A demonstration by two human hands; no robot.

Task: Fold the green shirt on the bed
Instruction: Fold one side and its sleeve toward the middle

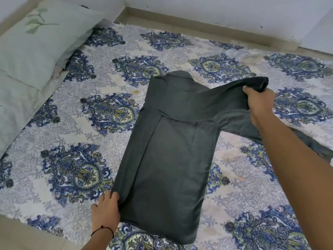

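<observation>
Head view: right hand [259, 103] fingers grip the dark green cotton shirt's [167, 150] sleeve; left hand [106, 208] fingers pinch its hem corner. Tugging the sleeve could undo the fold beside the left fingers.

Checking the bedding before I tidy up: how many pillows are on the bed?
1. A pale green pillow with a leaf print lies at the far left corner of the bed, left of the green shirt. Others may lie outside the frame.
</observation>
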